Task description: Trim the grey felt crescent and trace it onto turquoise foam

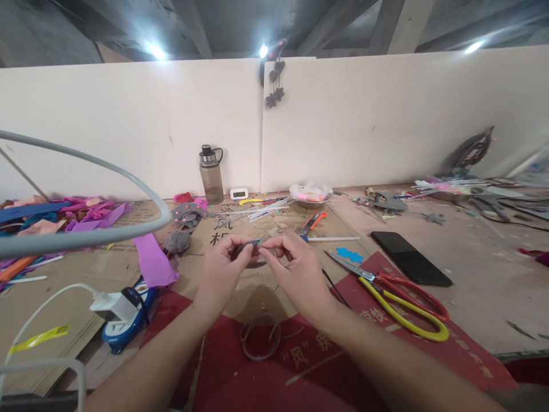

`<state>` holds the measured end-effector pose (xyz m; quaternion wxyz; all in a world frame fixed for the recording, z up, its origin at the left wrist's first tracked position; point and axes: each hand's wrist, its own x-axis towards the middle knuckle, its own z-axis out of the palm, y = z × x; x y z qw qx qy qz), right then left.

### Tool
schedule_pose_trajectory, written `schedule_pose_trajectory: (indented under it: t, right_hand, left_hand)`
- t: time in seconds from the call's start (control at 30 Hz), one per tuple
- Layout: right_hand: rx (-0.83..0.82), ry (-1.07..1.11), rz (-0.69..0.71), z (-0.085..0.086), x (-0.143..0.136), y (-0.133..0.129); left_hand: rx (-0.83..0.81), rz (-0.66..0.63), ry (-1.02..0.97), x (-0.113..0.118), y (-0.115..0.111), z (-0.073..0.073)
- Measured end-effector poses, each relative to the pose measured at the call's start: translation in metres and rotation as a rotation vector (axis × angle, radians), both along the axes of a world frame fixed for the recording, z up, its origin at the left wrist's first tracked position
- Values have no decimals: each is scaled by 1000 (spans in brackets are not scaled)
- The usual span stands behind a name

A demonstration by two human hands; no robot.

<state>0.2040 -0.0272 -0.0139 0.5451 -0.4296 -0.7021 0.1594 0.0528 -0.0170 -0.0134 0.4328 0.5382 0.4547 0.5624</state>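
"Small grey piece (246, 246) first: where is it?"

"Held up between the two hands, above the cardboard sheet (261, 289) and roughly midway between the left and right edges of the desk (484, 269)."

"And the hands?"

"Left hand (225, 266) pinches it between thumb and forefinger. Right hand (295, 269) has thumb and fingertips drawn together at the end facing it, next to a speck of blue. Whether it also grips a thread is too small to tell."

"Which step would you call that?"

"Close fingertip work, I'd judge: one side steadying the piece, the other working its end."

"What does the next move ask for?"

"A firm left pinch, I think, and a light, exact right one, with no tugging. I'd also mind the loop of grey strand (256, 358) lying towards the desk's near edge, over the red sheet (240, 386); I can't tell if it joins the piece."

"Anything else close by?"

"Scissors (377, 280) lie to the right, blades pointing towards the far edge, with a blue cutout (349, 254) just beyond them. A ball of grey yarn (178, 241) sits on the left side. Neither hand touches any of those."
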Motion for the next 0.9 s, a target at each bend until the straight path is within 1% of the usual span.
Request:
schedule_pose_trajectory:
  t: [0.13,0.23,0.33,0.4,0.47,0.53,0.6,0.7,0.8,0.9]
  right_hand:
    - [30,-32,20,2,-2,-6]
    - [62,-17,42,1,-4,-10]
    - [76,-4,77,-2,-6,-12]
    - [73,-1,97,-4,-6,-12]
    - [78,1,106,-4,-6,-12]
    - [96,-5,112,-4,-4,-11]
    - [123,-27,113,-3,-3,-10]
    - [177,-79,91,-2,-1,-10]
    - [233,-127,59,-3,1,-9]
    - [263,-177,42,-4,1,-8]
  left_hand:
    - [224,203,293,-1,-6,1]
    - [339,234,379,-2,-9,0]
    - [373,234,400,-4,-9,-1]
    - [352,229,364,-4,-9,-1]
    - [288,203,281,-2,-8,0]
    - [189,137,142,-1,-8,2]
    - [100,42,-6,1,-9,3]
    - [38,-76,-162,2,-9,4]
    - [-4,-143,-264,1,-8,4]
    - [-72,-160,-322,1,-7,6]
